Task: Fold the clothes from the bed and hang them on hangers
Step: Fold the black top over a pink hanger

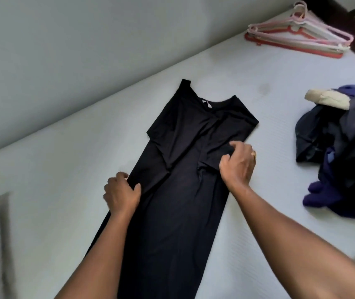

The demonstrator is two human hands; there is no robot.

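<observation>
The bed (258, 212) is carrying the black garment (172, 212), which is lying lengthwise with its sleeves folded in. The left hand (121, 194) is pinching its left edge, and the right hand (238, 162) is clutching the bunched sleeve. With each grip closed on cloth, pulling both evenly outward is likely smoothing the creases best.

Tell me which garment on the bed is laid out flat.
The black garment, gripped by the left hand and the right hand; the other clothes lie crumpled in a heap at its right.
</observation>
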